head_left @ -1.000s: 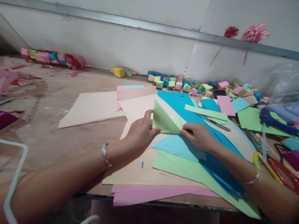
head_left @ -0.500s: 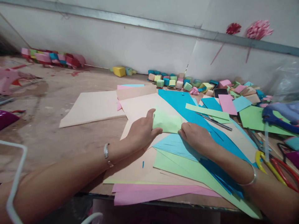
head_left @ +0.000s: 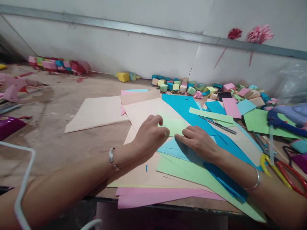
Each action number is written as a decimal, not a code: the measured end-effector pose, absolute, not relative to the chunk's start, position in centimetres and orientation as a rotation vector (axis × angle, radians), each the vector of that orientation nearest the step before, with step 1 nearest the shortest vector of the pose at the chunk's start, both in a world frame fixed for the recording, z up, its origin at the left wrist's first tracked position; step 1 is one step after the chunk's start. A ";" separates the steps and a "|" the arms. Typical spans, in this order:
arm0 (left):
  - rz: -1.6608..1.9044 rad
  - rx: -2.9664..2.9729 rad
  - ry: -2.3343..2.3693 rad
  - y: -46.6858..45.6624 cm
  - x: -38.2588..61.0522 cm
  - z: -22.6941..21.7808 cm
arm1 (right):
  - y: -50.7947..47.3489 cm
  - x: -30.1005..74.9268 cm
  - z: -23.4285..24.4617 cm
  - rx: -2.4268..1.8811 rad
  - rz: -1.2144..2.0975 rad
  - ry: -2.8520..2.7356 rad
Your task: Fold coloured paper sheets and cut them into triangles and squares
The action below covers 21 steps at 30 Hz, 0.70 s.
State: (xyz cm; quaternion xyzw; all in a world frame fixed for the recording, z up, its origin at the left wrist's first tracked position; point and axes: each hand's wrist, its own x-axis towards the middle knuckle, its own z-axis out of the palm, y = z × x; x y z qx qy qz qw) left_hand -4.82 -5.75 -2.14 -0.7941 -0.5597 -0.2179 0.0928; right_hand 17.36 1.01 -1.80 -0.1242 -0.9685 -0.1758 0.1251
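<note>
A small piece of light green paper (head_left: 177, 127) lies in front of me on the stacked sheets, its near edge looking folded. My left hand (head_left: 151, 131) is closed at its left side, thumb and curled fingers at the near left corner. At the right end, my right hand (head_left: 200, 142) is closed on the near edge, thumb or forefinger pressed along it. Just below the green piece are light blue paper strips (head_left: 176, 149), partly under my right hand. A dark blue sheet (head_left: 183, 107) and a peach sheet (head_left: 146, 110) lie beneath and behind.
A cutter knife (head_left: 220, 125) and scissors (head_left: 275, 166) lie to the right, near a blue glue gun (head_left: 275, 119). Another, pink glue gun (head_left: 14, 86) is far left. Small paper boxes (head_left: 176, 87) line the wall. A white cable (head_left: 25, 179) crosses the lower left.
My left fingers have curled in further over the green paper's left side. My right fingertip has slid left along its near edge. The camera view has shifted slightly.
</note>
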 end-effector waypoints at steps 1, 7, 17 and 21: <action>-0.619 -2.443 -1.527 -5.7 -4.9 -2.2 | 1.0 17.5 -1.8 -0.359 -0.526 -2.816; -0.260 -2.589 -1.257 -6.3 -5.5 -1.6 | 0.6 17.8 -1.5 -0.414 -0.636 -2.914; -0.268 -2.560 -1.331 -5.5 -5.4 -1.9 | 0.5 18.8 -0.2 -0.605 -0.501 -3.060; -0.276 -2.618 -1.389 -5.9 -5.6 -1.1 | 1.0 20.1 0.1 -0.693 -0.478 -3.150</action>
